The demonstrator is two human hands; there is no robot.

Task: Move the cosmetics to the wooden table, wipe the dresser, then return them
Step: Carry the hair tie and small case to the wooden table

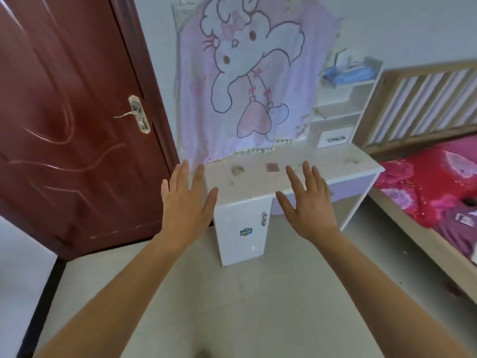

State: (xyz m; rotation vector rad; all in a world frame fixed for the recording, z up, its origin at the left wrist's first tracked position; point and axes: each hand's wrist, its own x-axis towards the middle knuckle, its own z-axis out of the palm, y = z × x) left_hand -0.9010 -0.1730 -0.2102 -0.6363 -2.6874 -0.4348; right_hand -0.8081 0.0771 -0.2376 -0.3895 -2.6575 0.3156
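Hovering before the white dresser counter (335,161) at frame centre, left hand (185,202) and right hand (309,205) hold nothing, fingers (308,177) straight and spread. A small square pinkish item (272,167), probably a compact, lies there: likely light, stiff, best pinched by its edges.

At nine o'clock the door (64,125) was dark reddish-brown with pale wavy grain lines. At twelve o'clock the cloth (247,73) was lilac, printed with a white cartoon rabbit in dark outline with pink bows. The dresser (242,239) was white, its top cream and bearing a small brownish-pink square (272,167), its drawer front (356,187) lilac. At three o'clock the bedspread (426,189) was red and magenta, flowered.
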